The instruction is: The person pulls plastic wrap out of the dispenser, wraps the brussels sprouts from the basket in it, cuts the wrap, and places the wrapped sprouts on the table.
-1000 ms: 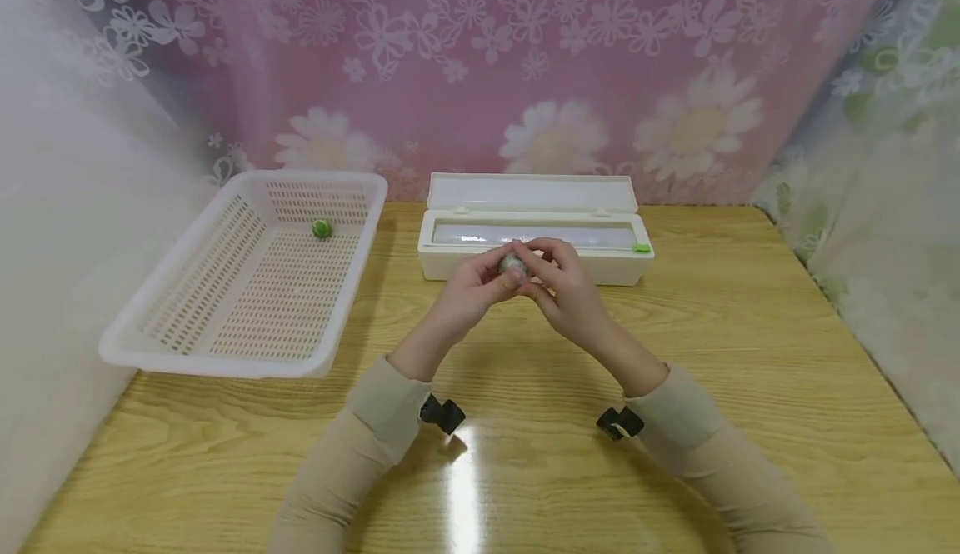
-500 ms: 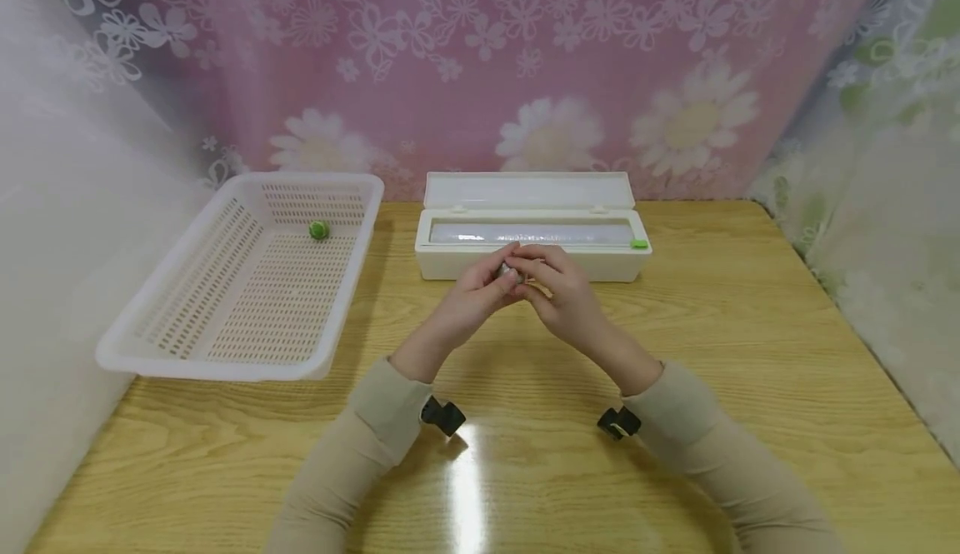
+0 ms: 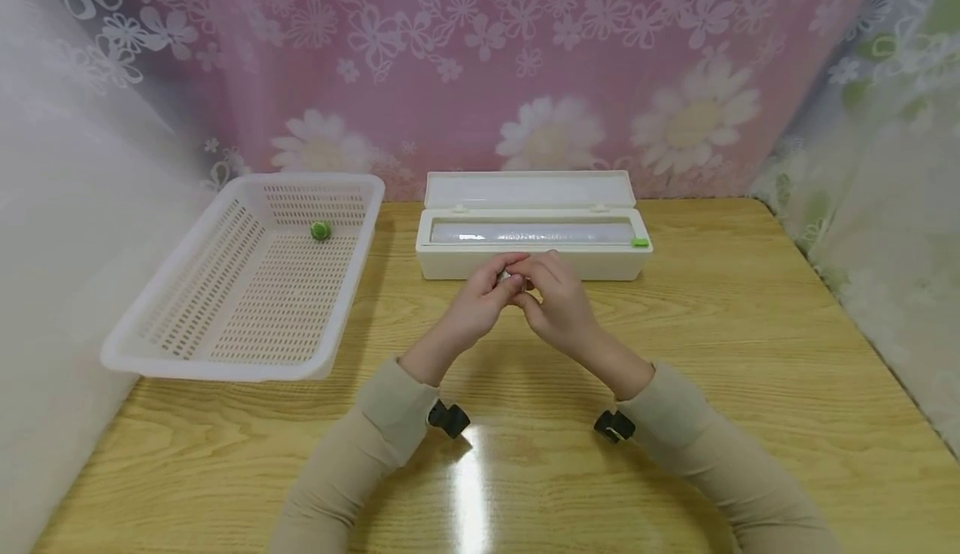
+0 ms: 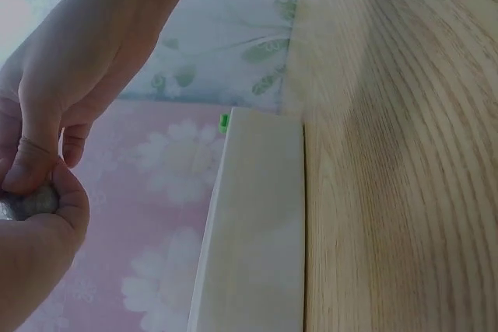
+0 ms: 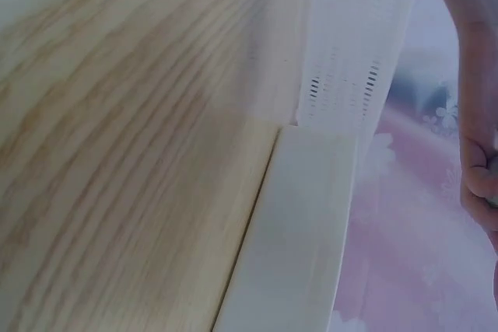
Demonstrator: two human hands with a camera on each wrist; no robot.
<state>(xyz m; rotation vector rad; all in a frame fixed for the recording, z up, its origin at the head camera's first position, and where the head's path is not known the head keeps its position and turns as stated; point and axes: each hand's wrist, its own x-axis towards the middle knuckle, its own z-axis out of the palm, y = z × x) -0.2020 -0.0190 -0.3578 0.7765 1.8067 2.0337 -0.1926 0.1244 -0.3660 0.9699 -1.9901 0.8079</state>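
Note:
In the head view my left hand (image 3: 478, 300) and right hand (image 3: 558, 300) meet in front of the white wrap dispenser. Between them they pinch a small film-wrapped ball (image 4: 31, 204), greyish green and shiny, with most of it covered by fingers. From the left wrist view, the left fingers curl round the ball from below and the right thumb presses on it from above. The wrap dispenser (image 3: 536, 264) has its lid raised, showing a roll of clear film (image 3: 532, 232). Only the left hand's edge shows in the right wrist view.
A white perforated basket (image 3: 345, 304) stands at the left, holding one small round green vegetable (image 3: 320, 230). A green slider (image 3: 640, 242) sits at the dispenser's right end. The wooden table (image 3: 750, 354) meets a flowered pink curtain (image 3: 450, 104) at the back.
Both hands have come slightly lower and closer together around the ball, and the fingers now cover more of it. The dispenser and basket stay in place.

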